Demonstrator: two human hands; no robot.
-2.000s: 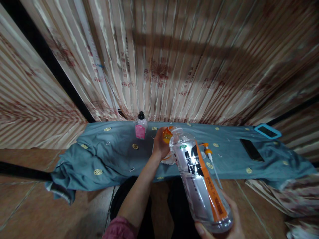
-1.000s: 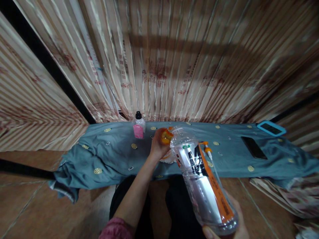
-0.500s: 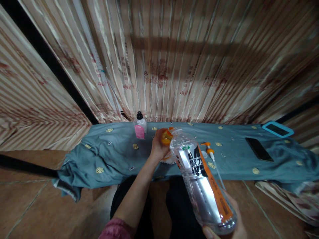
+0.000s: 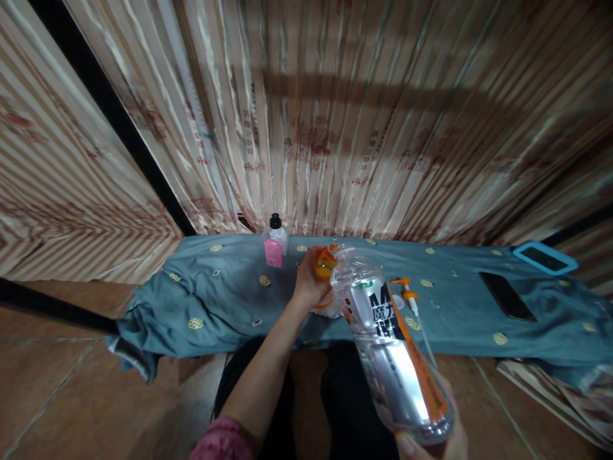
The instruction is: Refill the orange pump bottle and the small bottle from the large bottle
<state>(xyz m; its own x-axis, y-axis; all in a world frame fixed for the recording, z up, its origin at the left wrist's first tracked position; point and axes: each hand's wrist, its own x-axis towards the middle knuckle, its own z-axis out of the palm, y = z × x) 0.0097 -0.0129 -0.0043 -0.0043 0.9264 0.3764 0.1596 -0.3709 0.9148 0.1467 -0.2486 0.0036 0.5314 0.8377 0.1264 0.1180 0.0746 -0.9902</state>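
My right hand (image 4: 438, 434) is closed around the base of a large clear plastic bottle (image 4: 390, 345) with a silver and orange label. The bottle lies tilted, its neck pointing up and left. My left hand (image 4: 310, 276) is wrapped round a see-through orange-yellow piece (image 4: 325, 265) right at the bottle's mouth; its exact kind is unclear. Below that hand, a clear thing with some orange on it (image 4: 326, 306) shows partly, the rest covered by the hand and the bottle. A pump dispenser top (image 4: 409, 295) with an orange head and long tube lies just right of the bottle.
A small clear bottle with a pink label and black cap (image 4: 274, 243) stands at the left on the green-blue cloth (image 4: 230, 294). To the right lie a black phone (image 4: 507, 296) and a blue-framed object (image 4: 544, 257). A striped curtain (image 4: 306, 128) hangs behind.
The view has shifted slightly, so things on the cloth sit a little further right. Both hands keep their grips, and the large bottle stays tilted against the orange-yellow piece.
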